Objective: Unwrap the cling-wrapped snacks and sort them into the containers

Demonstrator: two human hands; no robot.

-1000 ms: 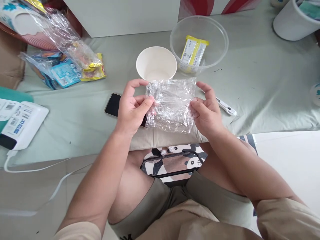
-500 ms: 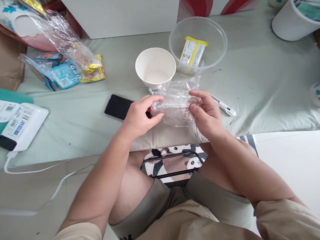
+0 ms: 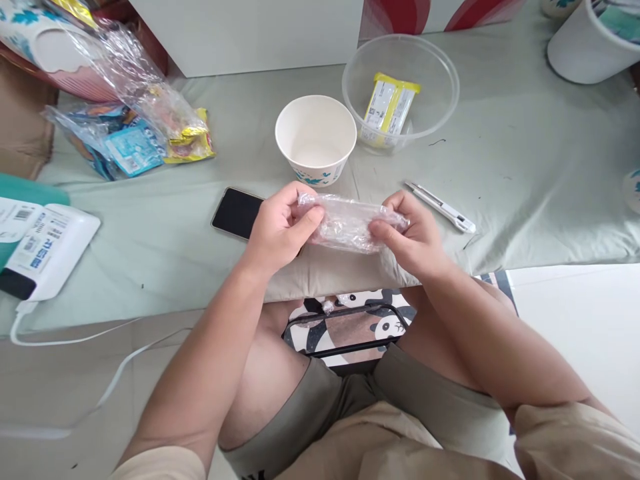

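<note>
Plastic wrap [image 3: 345,225], in a crinkled strip, is pinched at its 2 ends, the left hand [image 3: 285,230] clamped on 1 and the right hand [image 3: 413,233] on the other. It is over the near edge of the cloth-covered bench [image 3: 540,160], in front of a white paper bowl [image 3: 316,137]. Behind the left hand lies a partly hidden phone [image 3: 237,213]; near the right, a cutter [image 3: 440,205]. Beside the paper bowl, a clear bowl [image 3: 435,73] holds a yellow-and-white packet [image 3: 389,107].

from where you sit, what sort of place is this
Likely a room in a home, judging by the phone and colourful packets lying on a pale green cloth.
</note>
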